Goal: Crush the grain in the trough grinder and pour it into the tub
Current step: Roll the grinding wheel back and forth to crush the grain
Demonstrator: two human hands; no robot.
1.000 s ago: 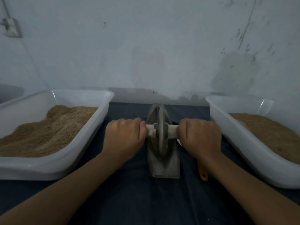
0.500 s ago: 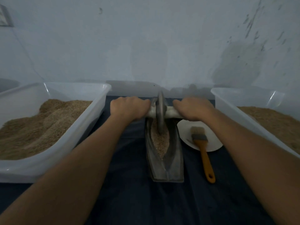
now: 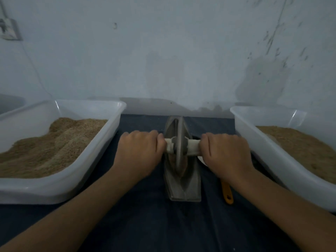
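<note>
A grey metal trough grinder [image 3: 182, 188] lies lengthwise on the dark cloth in the middle. Its metal wheel [image 3: 179, 148] stands in the trough's middle on a white-wrapped axle [image 3: 192, 146]. My left hand [image 3: 140, 153] grips the axle's left end and my right hand [image 3: 224, 155] grips its right end. A little brown grain [image 3: 184, 168] shows in the trough behind the wheel; most of it is hidden. A white tub [image 3: 91, 171] of grain stands on the left, and another white tub [image 3: 272, 160] of grain on the right.
An orange brush handle [image 3: 227, 192] pokes out under my right wrist, with a sliver of a white plate [image 3: 201, 160] beside the trough. A grey wall rises just behind the table. Dark cloth [image 3: 163, 226] covers the near part of the table.
My hands pushed the wheel to the trough's far end, then pulled it back toward me to the middle. The plate and brush bristles are covered by my right hand again.
</note>
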